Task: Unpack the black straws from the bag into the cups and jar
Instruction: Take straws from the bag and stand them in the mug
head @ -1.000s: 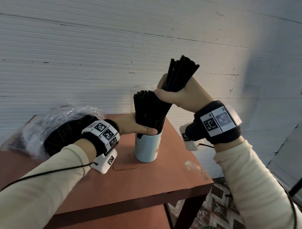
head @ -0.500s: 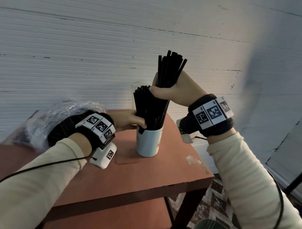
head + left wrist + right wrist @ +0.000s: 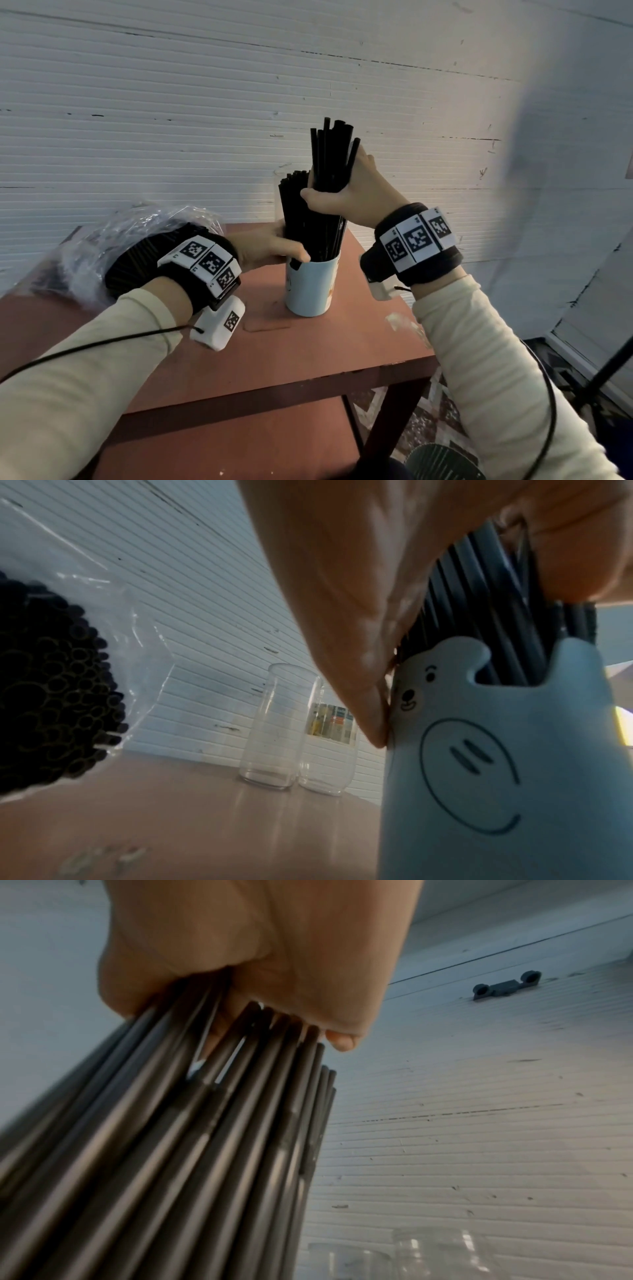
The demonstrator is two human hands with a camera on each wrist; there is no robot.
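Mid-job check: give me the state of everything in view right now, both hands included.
Blue bear cup: upright on table, packed with straws.
Straw bundle: part-way into the cup.
Right hand: grips the bundle.
Left hand: holds the cup's straws.
Bag: lying down, straws inside.
Glass cup: upright, empty.
Glass jar: upright, empty.

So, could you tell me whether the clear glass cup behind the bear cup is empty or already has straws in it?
Empty. In the left wrist view the glass cup stands upright on the table, see-through from rim to base, with no straws inside.

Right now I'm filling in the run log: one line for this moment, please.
right hand: grips straw bundle, lowering into blue bear cup | left hand: steadies straws at cup rim | bag: straws remain
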